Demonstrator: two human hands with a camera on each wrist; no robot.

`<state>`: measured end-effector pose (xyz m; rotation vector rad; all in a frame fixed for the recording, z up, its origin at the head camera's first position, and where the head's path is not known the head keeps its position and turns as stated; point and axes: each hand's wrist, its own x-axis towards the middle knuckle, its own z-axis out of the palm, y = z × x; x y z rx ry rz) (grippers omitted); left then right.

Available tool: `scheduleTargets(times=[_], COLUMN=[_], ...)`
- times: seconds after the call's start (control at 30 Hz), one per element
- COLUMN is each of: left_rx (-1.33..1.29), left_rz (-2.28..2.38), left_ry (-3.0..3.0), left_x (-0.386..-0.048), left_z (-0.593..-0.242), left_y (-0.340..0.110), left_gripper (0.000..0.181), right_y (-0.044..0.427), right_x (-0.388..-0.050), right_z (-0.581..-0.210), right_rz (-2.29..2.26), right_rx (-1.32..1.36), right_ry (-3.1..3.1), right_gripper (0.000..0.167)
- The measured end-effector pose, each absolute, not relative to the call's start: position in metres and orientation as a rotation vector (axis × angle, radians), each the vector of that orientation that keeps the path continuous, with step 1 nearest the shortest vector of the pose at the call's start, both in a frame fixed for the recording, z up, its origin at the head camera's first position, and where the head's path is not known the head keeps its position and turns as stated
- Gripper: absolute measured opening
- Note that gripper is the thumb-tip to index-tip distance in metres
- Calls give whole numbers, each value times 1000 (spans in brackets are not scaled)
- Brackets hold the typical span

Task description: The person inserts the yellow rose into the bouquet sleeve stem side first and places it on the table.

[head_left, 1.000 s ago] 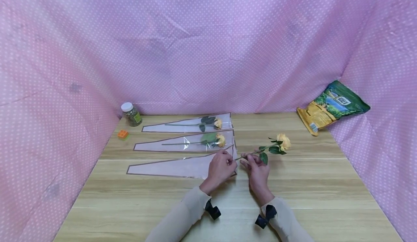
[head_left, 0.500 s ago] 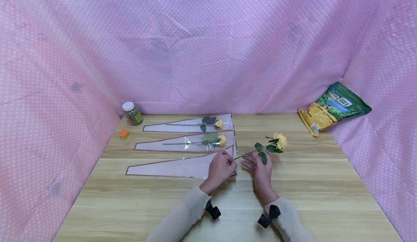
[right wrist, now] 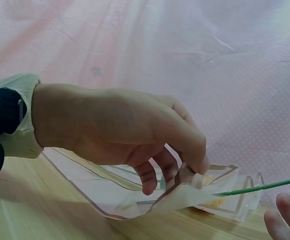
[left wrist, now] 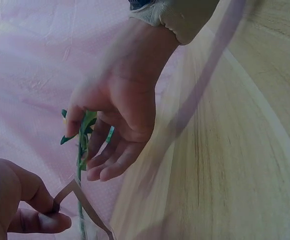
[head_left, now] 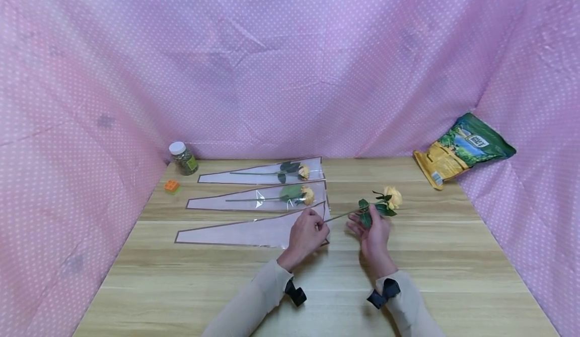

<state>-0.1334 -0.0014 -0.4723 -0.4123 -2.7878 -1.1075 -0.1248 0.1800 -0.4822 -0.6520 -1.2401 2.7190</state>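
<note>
My left hand (head_left: 310, 232) pinches the brown-edged mouth of the nearest flower sleeve (head_left: 235, 232), a clear tapered wrap lying flat; its raised edge (left wrist: 87, 205) shows in the left wrist view. My right hand (head_left: 373, 231) holds a yellow rose (head_left: 392, 197) by its stem, thumb on top just below the bloom, among green leaves. The rose tilts, bloom up and to the right. Its green stem (right wrist: 259, 187) runs into the sleeve's mouth beside my left fingers. In the right wrist view only the fingertips of my right hand (right wrist: 287, 217) show.
Behind lie two more sleeves (head_left: 213, 178) (head_left: 204, 204), each with a yellow rose inside. A white-lidded jar (head_left: 185, 159) and an orange-green toy block (head_left: 171, 187) stand at the left. A green-yellow bag (head_left: 464, 148) leans against the pink curtain at the back right.
My right hand has slid along the stem to the right, up toward the bloom and leaves. The rose moved slightly left, then back right. My left hand stays at the sleeve's mouth.
</note>
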Motion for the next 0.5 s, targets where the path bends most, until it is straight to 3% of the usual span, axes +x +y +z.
scheduleTargets(times=[0.5], left_rx=[-424], left_rz=[-1069], left_ry=[-2769], left_x=[-131], left_z=[-470], left_y=[0], left_gripper=[18], right_y=[171], right_x=[-126], right_z=[-488], right_rz=[2559], right_rx=[-630], right_ry=[-1306], right_gripper=[13])
